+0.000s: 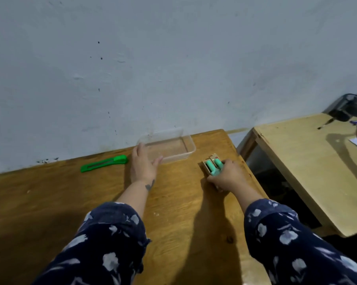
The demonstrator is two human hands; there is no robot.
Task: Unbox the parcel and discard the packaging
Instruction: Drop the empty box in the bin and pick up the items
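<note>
My right hand [228, 174] has its grip closed around the small cardboard parcel [209, 166], fingers curled over its near end and pressing it to the counter [50, 202] near the right edge. The box looks already opened at its far end: flaps stand apart and a mint-green item [213, 166] shows inside, partly under my fingertips. I cannot tell whether that item is loose or seated in the card.

My left hand [143, 163] grips nothing; its fingers are straight, lying flat against the near left corner of the clear plastic tray [191, 148], which sits at the far side of the counter against the wall. To the left of that hand, a green utility knife [104, 163] lies on the wood, untouched and apart from both hands.

I judge the step in hand to be taking the contents out of the opened box. The next move calls for sliding the green item free while the card is held steady, probably setting it in the tray, then carrying the empty card off to be thrown away. No bin shows here. The parcel sits close to the counter's right edge, so I would draw it inward first.
</note>
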